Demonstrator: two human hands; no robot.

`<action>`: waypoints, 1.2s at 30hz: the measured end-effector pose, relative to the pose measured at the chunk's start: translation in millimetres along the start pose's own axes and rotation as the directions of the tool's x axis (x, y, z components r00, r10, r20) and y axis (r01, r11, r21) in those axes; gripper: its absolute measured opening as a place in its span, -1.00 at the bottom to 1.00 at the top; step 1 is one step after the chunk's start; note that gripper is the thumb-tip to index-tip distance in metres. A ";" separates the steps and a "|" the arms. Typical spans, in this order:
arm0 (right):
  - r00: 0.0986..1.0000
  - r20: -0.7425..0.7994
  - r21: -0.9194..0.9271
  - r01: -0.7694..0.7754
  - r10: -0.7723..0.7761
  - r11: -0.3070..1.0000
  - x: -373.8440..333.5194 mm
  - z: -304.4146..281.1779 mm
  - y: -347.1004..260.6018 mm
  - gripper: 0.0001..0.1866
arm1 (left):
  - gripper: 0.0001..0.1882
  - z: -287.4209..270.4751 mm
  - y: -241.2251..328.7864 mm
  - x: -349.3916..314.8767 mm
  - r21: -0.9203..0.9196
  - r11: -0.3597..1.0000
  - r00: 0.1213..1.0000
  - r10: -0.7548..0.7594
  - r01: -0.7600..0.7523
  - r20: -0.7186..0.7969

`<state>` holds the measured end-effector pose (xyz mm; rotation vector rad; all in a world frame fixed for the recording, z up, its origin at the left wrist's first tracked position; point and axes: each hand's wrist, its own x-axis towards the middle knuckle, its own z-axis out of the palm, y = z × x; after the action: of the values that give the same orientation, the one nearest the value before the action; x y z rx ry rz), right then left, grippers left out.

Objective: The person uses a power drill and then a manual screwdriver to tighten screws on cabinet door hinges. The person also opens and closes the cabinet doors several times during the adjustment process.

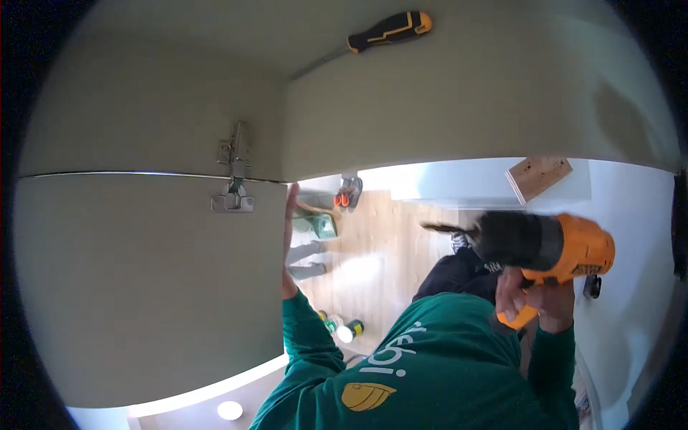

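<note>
My right hand [548, 301] is closed round the handle of an orange and black cordless drill [582, 247]. Its dark drill bit [448, 228] points left and looks blurred. At the left, my left hand [289, 229] lies stretched along the free edge of a pale cabinet door [150, 287], with most of the palm hidden behind the panel. A metal hinge [233, 175] joins this door to the cabinet side. Inside the cabinet, a black and yellow screwdriver [390, 31] rests on the pale cabinet panel [466, 107].
Below are a wooden floor [373, 247], a green bin-like container [322, 226] and a pair of grey and orange shoes [349, 193]. A wood piece [539, 175] lies on a white surface at the right. Several cans or jars [351, 330] stand beyond my left sleeve.
</note>
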<state>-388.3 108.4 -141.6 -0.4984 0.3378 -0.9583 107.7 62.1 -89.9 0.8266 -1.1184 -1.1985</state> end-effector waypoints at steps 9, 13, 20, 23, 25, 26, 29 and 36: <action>0.985 -0.145 -0.286 -0.135 0.097 0.948 -90.4 -60.7 44.1 -0.63 | -0.40 28.6 2.7 -16.3 -0.123 0.979 0.970 -0.139 0.165 0.198; 0.988 -0.093 -0.307 -0.149 0.126 0.940 -80.6 -76.0 51.0 -0.65 | -0.41 33.1 14.2 -45.9 -0.107 0.983 0.977 -0.127 0.146 0.172; 0.956 -0.121 -0.640 -0.281 0.267 0.715 -61.5 -85.2 37.7 -0.70 | -0.43 45.1 0.5 -63.0 -0.171 0.976 0.970 -0.098 0.138 0.224; 0.960 -0.076 -0.679 -0.247 0.269 0.691 -49.9 -71.5 25.6 -0.70 | -0.44 52.0 2.2 -67.8 -0.179 0.975 0.973 -0.091 0.130 0.212; 0.963 -0.063 -0.696 -0.230 0.261 0.680 -49.3 -69.0 19.7 -0.69 | -0.44 57.0 -5.3 -66.2 -0.190 0.973 0.971 -0.085 0.129 0.223; 0.964 -0.057 -0.701 -0.225 0.261 0.677 -49.1 -67.5 17.9 -0.69 | -0.45 58.8 -4.5 -66.7 -0.193 0.973 0.971 -0.081 0.126 0.226; 0.966 -0.040 -0.714 -0.207 0.257 0.668 -50.7 -65.7 11.3 -0.68 | -0.45 64.8 -3.0 -66.7 -0.201 0.971 0.971 -0.086 0.132 0.222; 0.968 -0.007 -0.737 -0.175 0.251 0.652 -56.9 -62.8 2.5 -0.65 | -0.47 69.6 5.7 -65.8 -0.216 0.967 0.972 -0.089 0.137 0.219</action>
<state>-447.6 141.6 -192.3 -1.2206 0.6912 -0.5230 43.0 132.3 -79.6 0.6038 -1.0849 -1.5067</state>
